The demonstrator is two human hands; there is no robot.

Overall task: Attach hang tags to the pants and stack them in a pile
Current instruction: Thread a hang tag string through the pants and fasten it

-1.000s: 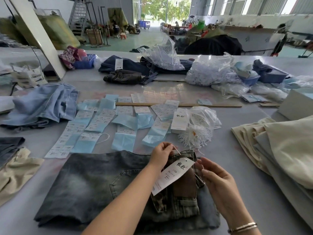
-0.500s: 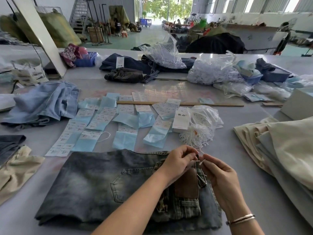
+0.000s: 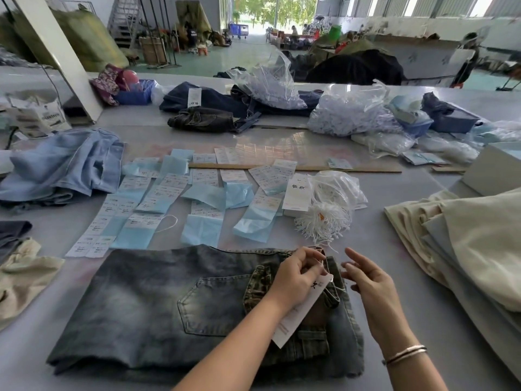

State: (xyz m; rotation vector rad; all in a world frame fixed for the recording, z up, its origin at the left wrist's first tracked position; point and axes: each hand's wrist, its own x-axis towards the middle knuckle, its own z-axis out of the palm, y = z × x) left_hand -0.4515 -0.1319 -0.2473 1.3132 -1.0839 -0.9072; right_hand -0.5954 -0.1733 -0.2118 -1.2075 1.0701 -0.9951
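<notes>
Folded washed-grey jeans (image 3: 158,303) lie on the table in front of me, waistband to the right. My left hand (image 3: 296,275) rests on the waistband, its fingers curled and pinching the string end of a white hang tag (image 3: 300,311) that lies across the brown waist patch under my forearm. My right hand (image 3: 366,280) hovers just right of the waistband, fingers loosely spread, holding nothing. A bundle of white tag strings (image 3: 324,224) sits just beyond the jeans, with a stack of white hang tags (image 3: 297,191) beside it.
Blue and white label strips (image 3: 158,204) are spread out beyond the jeans. A pile of cream trousers (image 3: 462,235) lies at the right, light-blue jeans (image 3: 64,167) at the left, dark jeans (image 3: 208,118) and plastic bags (image 3: 346,114) at the back. A wooden ruler (image 3: 352,169) crosses the middle.
The hands were together at the waistband threading the string. Now my right hand has let go and drawn away to the right, and the tag lies flat on the jeans.
</notes>
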